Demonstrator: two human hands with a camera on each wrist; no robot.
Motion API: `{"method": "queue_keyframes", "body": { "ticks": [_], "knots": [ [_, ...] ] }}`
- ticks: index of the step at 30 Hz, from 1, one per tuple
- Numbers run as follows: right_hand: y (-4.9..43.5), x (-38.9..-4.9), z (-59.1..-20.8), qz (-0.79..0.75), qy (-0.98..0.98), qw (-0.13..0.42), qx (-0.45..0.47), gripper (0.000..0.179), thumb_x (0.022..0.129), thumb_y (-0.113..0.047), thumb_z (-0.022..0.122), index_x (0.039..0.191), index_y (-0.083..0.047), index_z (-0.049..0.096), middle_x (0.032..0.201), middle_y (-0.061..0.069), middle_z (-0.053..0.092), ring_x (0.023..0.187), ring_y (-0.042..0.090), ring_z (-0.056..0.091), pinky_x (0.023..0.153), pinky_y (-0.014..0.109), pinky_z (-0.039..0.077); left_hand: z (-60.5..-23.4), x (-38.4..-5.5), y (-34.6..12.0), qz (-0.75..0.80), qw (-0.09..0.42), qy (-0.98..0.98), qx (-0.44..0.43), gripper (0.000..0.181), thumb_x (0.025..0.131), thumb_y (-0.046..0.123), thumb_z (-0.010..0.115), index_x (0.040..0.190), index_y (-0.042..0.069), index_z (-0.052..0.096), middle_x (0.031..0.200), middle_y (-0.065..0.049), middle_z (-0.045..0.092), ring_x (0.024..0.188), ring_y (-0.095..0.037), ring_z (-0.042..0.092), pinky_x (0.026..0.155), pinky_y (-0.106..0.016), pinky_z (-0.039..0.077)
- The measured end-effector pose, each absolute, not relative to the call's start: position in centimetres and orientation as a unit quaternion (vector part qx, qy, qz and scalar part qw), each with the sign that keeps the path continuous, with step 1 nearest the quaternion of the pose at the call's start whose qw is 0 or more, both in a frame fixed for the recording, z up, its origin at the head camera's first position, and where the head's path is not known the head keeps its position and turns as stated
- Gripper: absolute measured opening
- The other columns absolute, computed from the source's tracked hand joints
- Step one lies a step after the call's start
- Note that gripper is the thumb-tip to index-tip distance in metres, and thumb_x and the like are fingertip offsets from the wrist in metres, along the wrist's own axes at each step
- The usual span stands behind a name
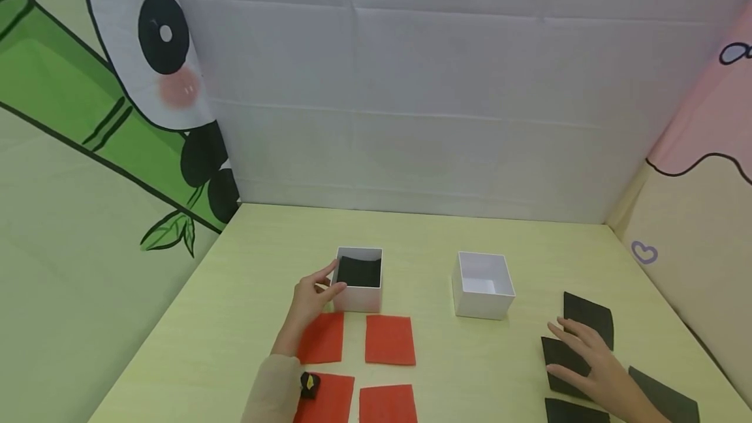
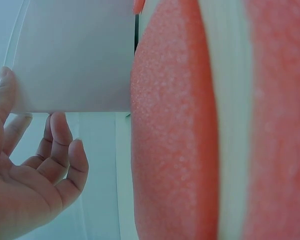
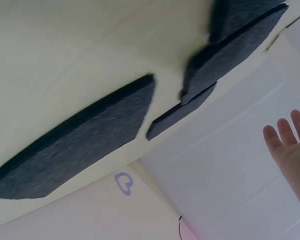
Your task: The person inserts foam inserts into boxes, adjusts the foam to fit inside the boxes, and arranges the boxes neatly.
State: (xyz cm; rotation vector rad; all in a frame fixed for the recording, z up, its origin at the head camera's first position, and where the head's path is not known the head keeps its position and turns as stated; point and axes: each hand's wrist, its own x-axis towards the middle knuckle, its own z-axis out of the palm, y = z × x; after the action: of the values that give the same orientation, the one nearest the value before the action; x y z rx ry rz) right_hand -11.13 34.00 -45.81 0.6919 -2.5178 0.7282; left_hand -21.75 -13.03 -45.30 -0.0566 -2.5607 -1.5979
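A white box (image 1: pixel 356 299) with a black felt piece (image 1: pixel 360 272) inside stands left of centre. My left hand (image 1: pixel 311 296) holds it at its near left corner. In the left wrist view, the thumb of the left hand (image 2: pixel 37 175) lies against the box's wall (image 2: pixel 75 55), the other fingers bent beside it. My right hand (image 1: pixel 593 371) is over several black felt pieces (image 1: pixel 590 318) at the right, its fingers spread and nothing held. The right wrist view shows black felt pieces (image 3: pixel 85 137) and part of the right hand (image 3: pixel 292 150).
A second white box (image 1: pixel 484 302), with no cloth visible inside, stands to the right of the first. Several red felt pieces (image 1: pixel 390 341) lie in front of the left box. A white cloth wall (image 1: pixel 411 116) rises behind the table (image 1: pixel 470 371).
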Motion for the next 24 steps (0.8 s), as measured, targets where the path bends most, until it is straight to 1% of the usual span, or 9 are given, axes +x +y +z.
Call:
{"method": "queue_keyframes", "body": {
  "ticks": [1,3,4,5,8,11,14,21,24],
  "knots": [
    [34.3,-11.0,-45.9,0.261,-0.913,0.203,0.239,0.069,0.061,-0.013,0.08,0.124,-0.008,0.053,0.123,0.012,0.044,0.119,0.001,0.022,0.091,0.039,0.029,-45.3,-21.7,-13.0,-0.527,0.063,-0.847,-0.021,0.054,0.078,0.021,0.07,0.128,0.012,0.051,0.079,-0.007,0.055,0.061,-0.018,0.046,0.05,-0.024,0.038],
    [34.7,-10.8,-46.0,0.261,-0.923,0.178,0.218,0.065,0.065,-0.014,0.078,0.124,-0.008,0.052,0.123,0.015,0.043,0.119,0.012,0.026,0.08,0.052,0.033,-45.3,-21.7,-13.1,-0.527,0.065,-0.847,-0.024,0.055,0.078,0.022,0.07,0.128,0.011,0.051,0.08,-0.007,0.055,0.061,-0.018,0.047,0.049,-0.024,0.037],
    [34.9,-10.7,-46.0,0.26,-0.928,0.166,0.208,0.063,0.066,-0.015,0.077,0.124,-0.008,0.052,0.123,0.017,0.042,0.118,0.019,0.029,0.074,0.055,0.034,-45.3,-21.7,-13.1,-0.528,0.065,-0.846,-0.021,0.054,0.077,0.022,0.07,0.128,0.012,0.051,0.08,-0.007,0.055,0.062,-0.018,0.047,0.049,-0.024,0.037],
    [35.1,-10.6,-46.0,0.258,-0.932,0.156,0.203,0.062,0.068,-0.016,0.077,0.123,-0.006,0.052,0.124,0.018,0.042,0.116,0.026,0.031,0.071,0.057,0.035,-45.3,-21.7,-13.1,-0.529,0.065,-0.846,-0.02,0.054,0.077,0.022,0.07,0.127,0.012,0.051,0.08,-0.007,0.055,0.062,-0.019,0.047,0.05,-0.024,0.037],
    [35.7,-10.4,-46.1,0.247,-0.942,0.131,0.187,0.058,0.07,-0.018,0.075,0.121,-0.002,0.052,0.123,0.024,0.041,0.107,0.043,0.036,0.068,0.061,0.035,-45.2,-21.7,-13.2,-0.529,0.061,-0.846,-0.016,0.054,0.078,0.021,0.07,0.128,0.013,0.051,0.081,-0.007,0.055,0.063,-0.019,0.047,0.05,-0.024,0.038],
    [36.1,-10.4,-46.4,0.23,-0.949,0.116,0.182,0.058,0.07,-0.022,0.075,0.119,0.0,0.053,0.121,0.027,0.041,0.104,0.048,0.038,0.066,0.062,0.036,-45.2,-21.7,-13.2,-0.529,0.057,-0.847,-0.012,0.054,0.078,0.021,0.07,0.128,0.015,0.051,0.082,-0.007,0.055,0.065,-0.019,0.047,0.051,-0.024,0.038],
    [36.5,-10.5,-46.7,0.205,-0.954,0.112,0.189,0.057,0.068,-0.026,0.076,0.116,-0.002,0.056,0.119,0.028,0.043,0.101,0.049,0.04,0.066,0.062,0.036,-45.2,-21.7,-13.2,-0.528,0.058,-0.847,-0.015,0.054,0.078,0.021,0.069,0.128,0.014,0.051,0.082,-0.007,0.056,0.065,-0.019,0.047,0.051,-0.024,0.038],
    [37.4,-10.8,-47.6,0.172,-0.954,0.112,0.219,0.051,0.064,-0.03,0.077,0.11,-0.014,0.064,0.115,0.029,0.045,0.097,0.049,0.043,0.066,0.061,0.037,-45.2,-21.7,-13.2,-0.531,0.059,-0.845,-0.015,0.056,0.077,0.024,0.07,0.128,0.012,0.051,0.081,-0.007,0.056,0.065,-0.018,0.047,0.05,-0.023,0.038],
    [37.7,-10.8,-47.9,0.174,-0.953,0.108,0.223,0.049,0.063,-0.03,0.077,0.109,-0.016,0.066,0.114,0.03,0.046,0.096,0.05,0.044,0.066,0.061,0.038,-45.2,-21.7,-13.2,-0.531,0.058,-0.845,-0.016,0.056,0.077,0.024,0.069,0.128,0.012,0.05,0.081,-0.007,0.055,0.065,-0.018,0.047,0.05,-0.024,0.038]
  ]
}}
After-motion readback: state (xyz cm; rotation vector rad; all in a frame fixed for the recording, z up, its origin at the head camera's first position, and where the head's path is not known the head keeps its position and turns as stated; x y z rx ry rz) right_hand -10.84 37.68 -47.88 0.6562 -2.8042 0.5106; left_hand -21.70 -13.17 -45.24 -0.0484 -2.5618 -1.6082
